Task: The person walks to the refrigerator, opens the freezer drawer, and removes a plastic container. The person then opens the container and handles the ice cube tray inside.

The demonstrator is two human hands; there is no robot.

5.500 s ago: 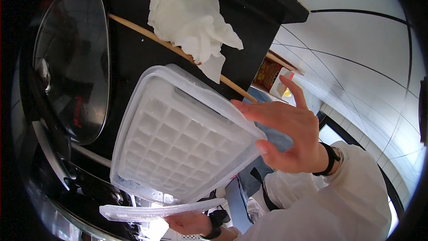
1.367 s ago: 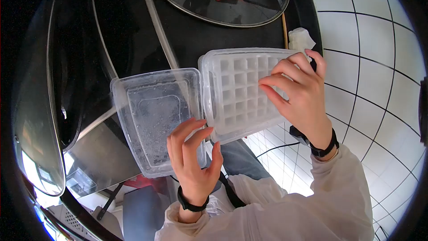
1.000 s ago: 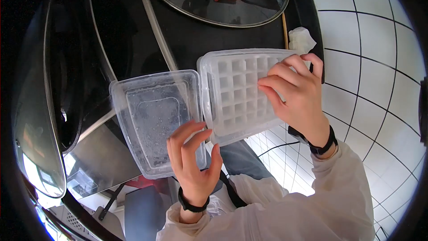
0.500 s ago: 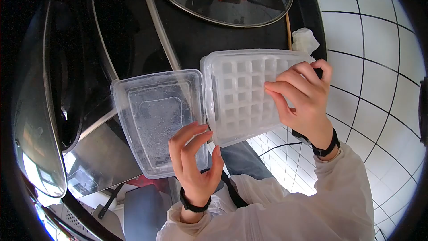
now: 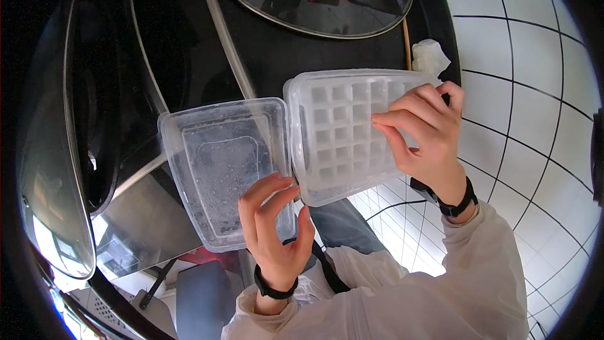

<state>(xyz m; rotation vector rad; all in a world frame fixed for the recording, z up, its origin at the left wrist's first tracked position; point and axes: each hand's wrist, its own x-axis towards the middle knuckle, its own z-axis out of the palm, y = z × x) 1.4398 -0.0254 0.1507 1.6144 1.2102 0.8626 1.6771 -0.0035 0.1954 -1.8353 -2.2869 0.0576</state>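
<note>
A white ice cube tray (image 5: 343,132) with square compartments sits in a clear plastic container (image 5: 327,196) at the centre. Left of it and close against it lies a clear plastic lid (image 5: 226,157), speckled with frost or droplets. My left hand (image 5: 274,230) is over the lid's lower right corner, fingers apart and curved, holding nothing. Over the right part of the tray is my right hand (image 5: 428,132), its thumb and index fingertips pinched together. Whatever may be between those fingertips is too small to make out.
A round glass lid (image 5: 321,0) lies on the black counter (image 5: 270,63) at the top. Beside it are a wooden stick (image 5: 407,44) and a crumpled white tissue (image 5: 430,58). Another glass lid (image 5: 56,151) stands at the far left. White tiles (image 5: 509,119) fill the right side.
Since the oldest frame, the plastic lid has been laid beside the container, and both hands have moved over them. My right hand has gone from spread to pinched. In the last half second, almost nothing moved.
</note>
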